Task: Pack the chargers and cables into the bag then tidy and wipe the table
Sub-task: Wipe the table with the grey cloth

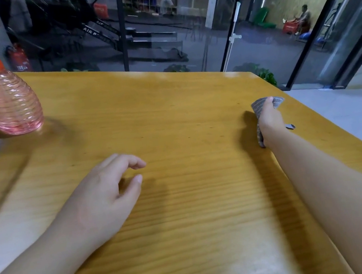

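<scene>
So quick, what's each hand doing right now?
Left hand: open, fingers loosely curled, holding nothing, just above the table.
Right hand: gripping a grey cloth near the table's right edge.

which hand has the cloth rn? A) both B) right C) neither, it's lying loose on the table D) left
B: the right hand grips the grey cloth near the table's right edge, while the left hand hovers with loosely curled fingers and holds nothing.
</scene>
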Demonstrator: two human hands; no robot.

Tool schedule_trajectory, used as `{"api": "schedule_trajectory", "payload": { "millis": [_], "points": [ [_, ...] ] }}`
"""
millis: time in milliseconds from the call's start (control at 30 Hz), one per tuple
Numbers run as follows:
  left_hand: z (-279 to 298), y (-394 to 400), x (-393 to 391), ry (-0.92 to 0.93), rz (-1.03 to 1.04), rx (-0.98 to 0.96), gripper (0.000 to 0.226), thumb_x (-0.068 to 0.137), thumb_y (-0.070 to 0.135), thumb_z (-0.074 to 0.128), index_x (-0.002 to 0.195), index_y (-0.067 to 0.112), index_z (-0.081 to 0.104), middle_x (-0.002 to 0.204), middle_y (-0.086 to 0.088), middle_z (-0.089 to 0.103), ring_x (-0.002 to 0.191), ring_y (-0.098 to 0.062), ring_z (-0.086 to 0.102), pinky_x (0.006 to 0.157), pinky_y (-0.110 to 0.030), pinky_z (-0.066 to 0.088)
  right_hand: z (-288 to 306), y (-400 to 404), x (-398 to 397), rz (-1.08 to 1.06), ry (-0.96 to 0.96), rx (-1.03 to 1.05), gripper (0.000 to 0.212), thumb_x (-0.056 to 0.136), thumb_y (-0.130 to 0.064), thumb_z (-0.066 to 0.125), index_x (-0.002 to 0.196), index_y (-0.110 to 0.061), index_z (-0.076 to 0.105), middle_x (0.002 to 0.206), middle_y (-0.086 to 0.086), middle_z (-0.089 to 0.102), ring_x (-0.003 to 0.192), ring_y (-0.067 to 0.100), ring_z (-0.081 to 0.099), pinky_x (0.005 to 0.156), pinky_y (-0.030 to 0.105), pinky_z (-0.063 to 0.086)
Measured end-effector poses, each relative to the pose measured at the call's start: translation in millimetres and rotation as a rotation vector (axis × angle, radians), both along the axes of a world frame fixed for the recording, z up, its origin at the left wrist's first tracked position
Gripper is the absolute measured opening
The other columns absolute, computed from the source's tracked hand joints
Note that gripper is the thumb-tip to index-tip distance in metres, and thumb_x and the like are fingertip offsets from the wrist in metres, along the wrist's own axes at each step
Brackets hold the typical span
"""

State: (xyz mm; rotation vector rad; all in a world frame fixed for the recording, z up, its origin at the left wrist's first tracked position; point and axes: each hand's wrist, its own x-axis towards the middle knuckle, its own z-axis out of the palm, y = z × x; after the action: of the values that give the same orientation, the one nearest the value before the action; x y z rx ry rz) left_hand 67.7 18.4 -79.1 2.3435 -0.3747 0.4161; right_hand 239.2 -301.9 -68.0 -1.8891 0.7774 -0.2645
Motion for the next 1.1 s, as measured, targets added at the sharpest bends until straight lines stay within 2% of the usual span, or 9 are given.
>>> {"api": "schedule_trajectory", "payload": {
  "millis": [100, 167, 233, 300, 333, 400, 633, 933, 1100],
  "points": [
    [-3.3, 2.4, 4.6, -0.003, 0.0, 0.056, 0.019, 0.086, 0.022, 0.056, 0.098, 0.038, 0.055, 0.097, 0.027, 0.054, 0.091, 0.008, 0.048, 0.074, -0.002, 0.031, 2.6, 10.4, 21.6, 0.058, 0.077, -0.02, 0.071, 0.094, -0.06, 0.015, 0.126, -0.006, 0.05, 0.07, 0.013, 0.046, 0.058, 0.024, 0.048, 0.055, 0.028, 0.039],
    [-6.5, 6.1, 8.1, 0.002, -0.003, 0.072, 0.014, 0.088, 0.026, 0.054, 0.098, 0.037, 0.055, 0.095, 0.026, 0.054, 0.093, 0.007, 0.048, 0.076, -0.001, 0.031, -0.3, 9.0, 42.7, 0.091, 0.09, -0.094, 0.066, 0.088, -0.064, 0.016, 0.09, -0.012, 0.057, 0.066, 0.005, 0.028, 0.054, 0.018, 0.038, 0.053, 0.028, 0.027],
    [-9.0, 9.3, 12.0, 0.016, -0.008, 0.097, 0.016, 0.085, 0.037, 0.046, 0.098, 0.039, 0.054, 0.097, 0.026, 0.053, 0.094, 0.006, 0.048, 0.079, 0.0, 0.029, -17.1, -8.6, 78.8, 0.208, 0.139, -0.282, 0.058, 0.073, -0.071, 0.012, 0.064, -0.021, 0.039, 0.066, 0.0, 0.024, 0.056, 0.013, 0.023, 0.053, 0.031, 0.015],
    [-11.4, 11.3, 15.7, 0.019, 0.001, 0.116, 0.021, 0.083, 0.04, 0.041, 0.099, 0.038, 0.054, 0.098, 0.027, 0.053, 0.095, 0.005, 0.046, 0.082, 0.001, 0.027, -20.8, 3.4, 93.0, 0.255, 0.206, -0.296, 0.07, 0.075, -0.07, 0.007, 0.082, -0.019, 0.054, 0.089, 0.006, 0.051, 0.081, 0.02, 0.043, 0.064, 0.036, 0.031],
    [-12.2, 11.8, 17.1, 0.025, 0.013, 0.121, 0.021, 0.083, 0.037, 0.042, 0.099, 0.037, 0.055, 0.097, 0.027, 0.052, 0.095, 0.005, 0.045, 0.083, 0.0, 0.027, -15.2, 17.6, 85.8, 0.243, 0.243, -0.325, 0.078, 0.083, -0.067, 0.008, 0.116, -0.015, 0.057, 0.126, 0.013, 0.05, 0.119, 0.029, 0.041, 0.09, 0.043, 0.036],
    [-13.4, 12.5, 18.6, 0.026, 0.034, 0.126, 0.021, 0.083, 0.033, 0.044, 0.099, 0.034, 0.056, 0.097, 0.027, 0.052, 0.096, 0.006, 0.044, 0.083, 0.0, 0.026, -10.8, 41.5, 76.0, 0.321, 0.303, -0.504, 0.07, 0.094, -0.057, 0.009, 0.15, -0.017, 0.02, 0.159, 0.005, 0.011, 0.146, 0.028, 0.002, 0.116, 0.048, 0.004],
    [-13.4, 11.0, 20.8, 0.004, 0.044, 0.121, 0.017, 0.086, 0.035, 0.043, 0.1, 0.041, 0.051, 0.1, 0.031, 0.05, 0.104, 0.01, 0.042, 0.08, -0.01, 0.035, -12.0, 77.8, 68.5, 0.739, 0.253, -0.872, 0.06, 0.095, -0.052, 0.014, 0.146, -0.022, 0.026, 0.154, -0.003, 0.021, 0.144, 0.019, 0.01, 0.115, 0.047, 0.006],
    [-7.9, 11.4, 15.1, 0.025, 0.03, 0.067, 0.021, 0.086, 0.026, 0.052, 0.097, 0.043, 0.052, 0.099, 0.032, 0.051, 0.103, 0.009, 0.045, 0.078, -0.01, 0.036, -10.2, 119.8, -19.3, 1.178, 0.116, -0.895, 0.054, 0.1, -0.049, 0.021, 0.149, -0.036, 0.005, 0.158, -0.012, -0.001, 0.145, 0.008, -0.011, 0.118, 0.038, -0.008],
    [-5.5, 15.7, 12.9, 0.024, 0.052, 0.05, 0.023, 0.086, 0.022, 0.054, 0.097, 0.042, 0.052, 0.097, 0.031, 0.051, 0.102, 0.013, 0.043, 0.079, -0.001, 0.031, -4.7, 102.1, -39.8, 1.245, 0.126, -0.768, 0.045, 0.101, -0.046, 0.021, 0.145, -0.048, 0.015, 0.155, -0.023, 0.006, 0.141, -0.003, -0.01, 0.116, 0.031, -0.011]
  ]
}}
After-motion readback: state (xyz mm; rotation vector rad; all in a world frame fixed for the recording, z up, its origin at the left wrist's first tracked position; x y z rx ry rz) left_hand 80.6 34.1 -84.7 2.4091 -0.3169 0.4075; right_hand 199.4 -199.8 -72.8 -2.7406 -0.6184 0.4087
